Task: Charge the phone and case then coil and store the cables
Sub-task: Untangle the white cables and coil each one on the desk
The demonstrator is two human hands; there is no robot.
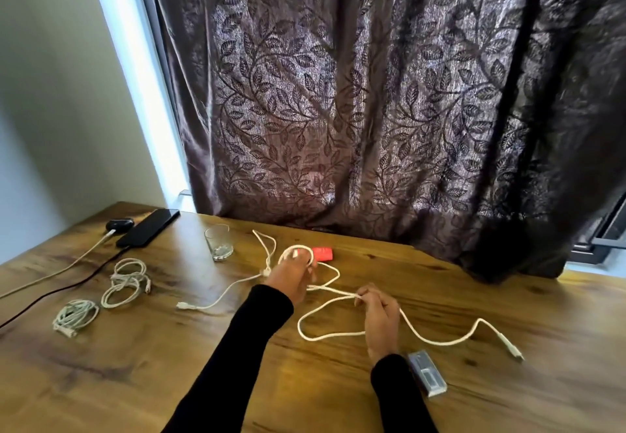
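Left hand: I see my left hand (294, 280) out over the middle of the bench (169, 382), fingers curled round a small loop of the white cable (338, 335); the loop arcs over the fingertips, just in front of the red box (322, 253).
Right hand: my right hand (380, 319) sits nearer the front edge, thumb and fingers pinching the same white cable where it leaves the left hand.
White cable: from my right hand one stretch sags in a wide loop on the wood, and the rest trails toward the right edge, ending in a plug (510, 348) lying flat.
Second loose cable: another white lead (220, 297) runs from beside my left hand toward the left, its connector resting on the wood; a thin loop of it rises toward the back edge.
Coiled cables: two finished bundles lie near the left edge, the larger coil (126, 283) behind the smaller coil (75, 316), apart from each other.
Phone: the dark phone (149, 227) lies in the back left corner with a black cord (61, 288) running to it.
Case: the dark case (119, 224) sits just beside the phone, a pale cord (57, 271) plugged in.
Glass: a clear tumbler (218, 242) stands upright between phone and red box.
Grey box: a small grey packet (426, 377) lies by my right sleeve near the front edge.
Backdrop: a leaf-patterned curtain (372, 93) hangs behind the back edge.
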